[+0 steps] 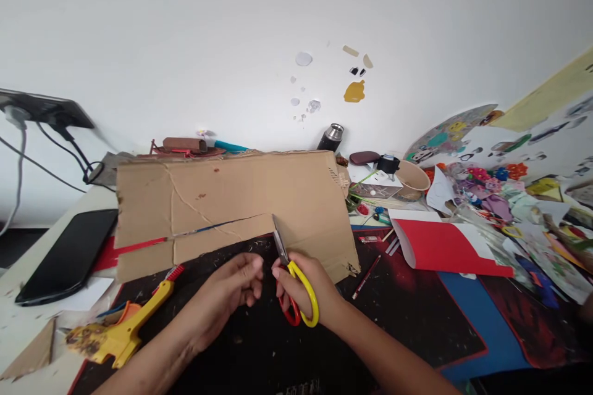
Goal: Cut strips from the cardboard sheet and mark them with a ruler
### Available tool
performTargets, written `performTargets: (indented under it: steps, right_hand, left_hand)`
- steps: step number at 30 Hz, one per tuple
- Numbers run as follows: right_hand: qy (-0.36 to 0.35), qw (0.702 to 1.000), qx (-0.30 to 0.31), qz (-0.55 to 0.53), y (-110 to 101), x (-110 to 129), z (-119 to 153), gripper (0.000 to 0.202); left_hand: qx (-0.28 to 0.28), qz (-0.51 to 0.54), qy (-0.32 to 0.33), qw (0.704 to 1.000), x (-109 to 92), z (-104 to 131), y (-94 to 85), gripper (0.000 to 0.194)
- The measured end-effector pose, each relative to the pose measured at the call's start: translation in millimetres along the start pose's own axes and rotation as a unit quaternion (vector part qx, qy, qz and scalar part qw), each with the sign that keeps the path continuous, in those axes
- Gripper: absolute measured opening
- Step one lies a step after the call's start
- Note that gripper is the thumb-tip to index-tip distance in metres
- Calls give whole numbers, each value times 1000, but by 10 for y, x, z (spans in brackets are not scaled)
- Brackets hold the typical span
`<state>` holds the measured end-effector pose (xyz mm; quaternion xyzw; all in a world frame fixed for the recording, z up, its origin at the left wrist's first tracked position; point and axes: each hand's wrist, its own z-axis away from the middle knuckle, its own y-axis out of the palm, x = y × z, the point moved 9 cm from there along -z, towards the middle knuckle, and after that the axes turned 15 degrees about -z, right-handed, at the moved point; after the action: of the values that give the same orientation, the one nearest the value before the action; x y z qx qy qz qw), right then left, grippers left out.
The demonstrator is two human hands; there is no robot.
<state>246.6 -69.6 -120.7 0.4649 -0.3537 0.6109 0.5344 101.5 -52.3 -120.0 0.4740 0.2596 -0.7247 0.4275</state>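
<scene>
At the far left lies a black slab-like device [69, 253], with a yellow glue gun [141, 318] near it, in front of the cardboard sheet [259, 182]. The sheet lies across the table before the wall, its near part on a dark mat [393, 315]; it looks light and fairly stiff, though its creases suggest it folds easily there. Along its near left side, a slit sets off a narrow strip [208, 244], probably bendier and best pinched near its right end; whether it is joined anywhere cannot be told. The left hand [236, 281] hangs just short of that edge, fingers loosely curled, with nothing visible in it. Next come the scissors [282, 253], their blades pointing at the slit's right end, likely rigid and best held by the loops. The right hand [324, 293] is closed around their red and yellow handles. Farther right lie a pencil [367, 276] and red paper [445, 244].
</scene>
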Motion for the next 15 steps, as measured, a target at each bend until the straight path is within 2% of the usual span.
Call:
performTargets:
  steps: [2, 3, 7, 10, 12, 15]
  right_hand:
    - [1, 1000, -1, -9, 10, 9, 42, 28]
    - [4, 1000, 0, -4, 20, 10, 65, 26]
    - [-7, 999, 5, 45, 67, 6, 132, 18]
    - [-37, 995, -6, 91, 80, 20, 150, 18]
    - [-48, 993, -11, 106, 85, 25, 161, 21]
    - [-40, 997, -8, 72, 83, 12, 181, 31]
  left_hand:
    - [-89, 124, 22, 988, -9, -71, -165, 53]
    - [-117, 181, 37, 976, -28, -96, -215, 52]
    - [-170, 349, 73, 919, -133, -166, -262, 40]
    - [-231, 375, 80, 894, -162, -173, -286, 32]
    - [-267, 365, 81, 888, -166, -156, -293, 35]
    - [-315, 335, 78, 885, -148, -95, -320, 39]
